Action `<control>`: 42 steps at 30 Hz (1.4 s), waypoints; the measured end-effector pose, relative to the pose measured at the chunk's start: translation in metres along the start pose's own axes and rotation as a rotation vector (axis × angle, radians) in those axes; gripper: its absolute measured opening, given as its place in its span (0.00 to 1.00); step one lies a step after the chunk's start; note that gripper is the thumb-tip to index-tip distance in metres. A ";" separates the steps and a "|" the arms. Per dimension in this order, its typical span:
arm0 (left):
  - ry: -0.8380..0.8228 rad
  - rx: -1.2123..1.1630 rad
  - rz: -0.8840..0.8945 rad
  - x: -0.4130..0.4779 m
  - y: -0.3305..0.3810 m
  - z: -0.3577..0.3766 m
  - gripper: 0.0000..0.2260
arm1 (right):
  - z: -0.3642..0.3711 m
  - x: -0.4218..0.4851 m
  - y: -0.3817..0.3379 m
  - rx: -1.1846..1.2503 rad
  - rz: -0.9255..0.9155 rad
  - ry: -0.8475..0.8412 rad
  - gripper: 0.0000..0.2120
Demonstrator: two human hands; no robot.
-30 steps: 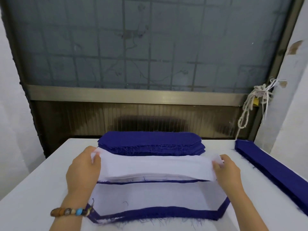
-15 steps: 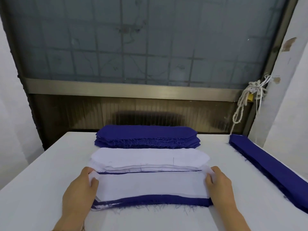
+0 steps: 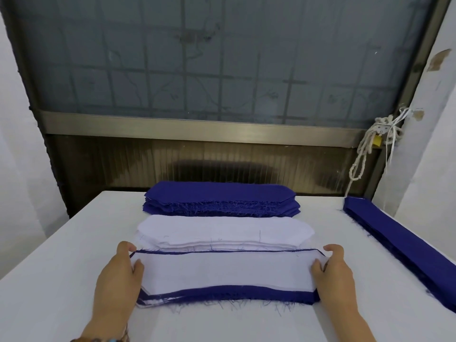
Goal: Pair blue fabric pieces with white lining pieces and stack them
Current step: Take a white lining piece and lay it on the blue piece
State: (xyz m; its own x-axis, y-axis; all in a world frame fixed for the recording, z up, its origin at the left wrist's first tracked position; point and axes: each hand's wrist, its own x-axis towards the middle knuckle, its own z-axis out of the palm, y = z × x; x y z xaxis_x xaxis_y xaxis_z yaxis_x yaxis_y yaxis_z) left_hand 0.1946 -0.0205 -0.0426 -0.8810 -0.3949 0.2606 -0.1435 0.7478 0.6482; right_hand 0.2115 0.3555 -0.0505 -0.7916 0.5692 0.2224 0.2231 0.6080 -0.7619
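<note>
A white lining piece (image 3: 225,271) lies flat on top of the paired stack of blue and white pieces (image 3: 229,295) nearest me. My left hand (image 3: 118,277) rests on its left end, thumb on the white piece, fingers at the far corner. My right hand (image 3: 333,274) presses the right end the same way. Behind it lies a stack of white lining pieces (image 3: 222,229). Farther back sits a stack of blue fabric pieces (image 3: 220,199) with frayed edges.
A long pile of blue strips (image 3: 404,245) runs along the right edge of the white table (image 3: 49,267). A window with a metal sill stands behind the table; a knotted white rope (image 3: 370,149) hangs at the right wall.
Both hands carried the white lining piece from the white stack toward me and laid it down on the near paired stack. It now lies flat under my hands.
</note>
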 end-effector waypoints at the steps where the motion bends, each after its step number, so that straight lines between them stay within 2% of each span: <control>1: 0.007 0.000 0.004 0.001 -0.001 0.000 0.08 | 0.000 0.001 0.001 0.002 0.007 0.007 0.15; 7: 0.043 0.010 0.061 0.002 -0.005 0.004 0.02 | 0.000 0.000 0.000 -0.116 -0.002 0.049 0.11; 13: 0.133 0.236 -0.012 0.003 -0.003 0.003 0.09 | 0.002 0.003 0.001 -0.308 -0.091 0.190 0.09; 16: 0.180 0.190 0.004 0.004 -0.002 0.002 0.10 | 0.003 0.004 0.001 -0.300 -0.146 0.194 0.08; 18: 0.191 0.070 0.116 0.005 0.000 0.002 0.09 | 0.004 0.005 0.000 -0.209 -0.235 0.174 0.08; 21: 0.044 -0.153 0.304 0.003 0.002 0.006 0.09 | 0.004 0.002 -0.002 -0.057 -0.398 0.034 0.09; 23: -0.083 -0.175 0.362 0.002 0.000 0.010 0.10 | 0.004 0.000 -0.004 0.014 -0.442 -0.107 0.08; 25: -0.133 -0.155 0.380 0.002 -0.003 0.013 0.12 | 0.005 0.000 -0.004 -0.003 -0.442 -0.212 0.08; 28: -0.166 -0.182 0.317 0.005 -0.004 0.013 0.13 | 0.005 0.001 -0.004 -0.050 -0.433 -0.239 0.07; 32: -0.231 -0.116 0.294 0.010 0.000 0.011 0.10 | 0.007 0.002 -0.007 -0.122 -0.440 -0.243 0.07; 38: -0.364 0.059 0.284 0.026 0.010 0.007 0.05 | 0.012 0.008 -0.015 -0.359 -0.416 -0.264 0.06; 42: -0.376 0.231 0.263 0.040 0.019 0.007 0.07 | 0.014 0.022 -0.029 -0.483 -0.337 -0.330 0.11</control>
State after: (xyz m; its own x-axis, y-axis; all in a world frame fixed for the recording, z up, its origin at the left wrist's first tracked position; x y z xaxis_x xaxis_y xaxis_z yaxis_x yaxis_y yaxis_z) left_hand 0.1534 -0.0183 -0.0243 -0.9958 0.0102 0.0905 0.0465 0.9114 0.4088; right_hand 0.1792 0.3428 -0.0324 -0.9776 0.1530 0.1447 0.1023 0.9456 -0.3089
